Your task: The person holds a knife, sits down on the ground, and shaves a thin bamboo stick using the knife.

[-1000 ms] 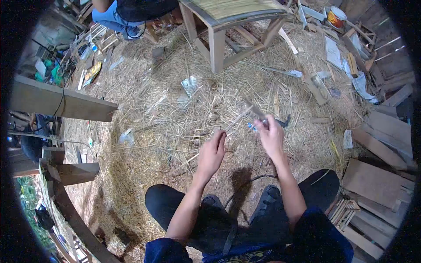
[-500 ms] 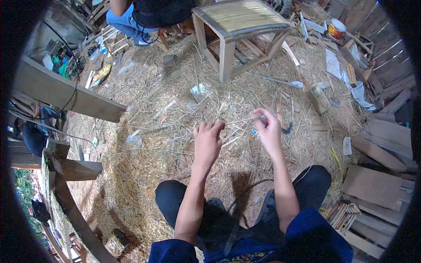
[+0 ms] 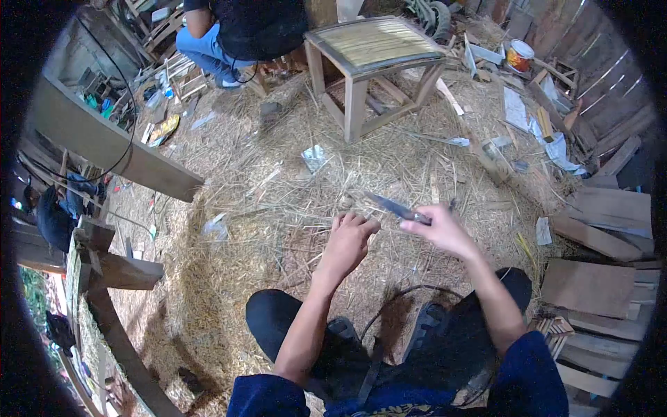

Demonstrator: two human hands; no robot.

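My right hand (image 3: 445, 231) is closed around a knife (image 3: 396, 208), whose blade points up and to the left. Just left of the blade tip, my left hand (image 3: 346, 243) is curled, knuckles upward. A thin pale strip (image 3: 309, 219) runs out from the left side of its fingers, partly lost against the litter below. Both hands are above a floor (image 3: 229, 257) strewn with shavings and straw-like slivers, in front of my bent knees. Blade and left fingers appear apart.
Ahead stands a wooden stool frame (image 3: 356, 104) with a slatted top. A person (image 3: 257, 31) sits at the back left, another (image 3: 54, 215) at far left. A timber beam (image 3: 118, 149) juts in from the left; boards (image 3: 590, 288) lie at right beside a paint bucket (image 3: 519, 55).
My right hand has moved right and down, away from the strip that stretched between both hands. The knife blade now shows clearly. My left hand has shifted slightly right and down.
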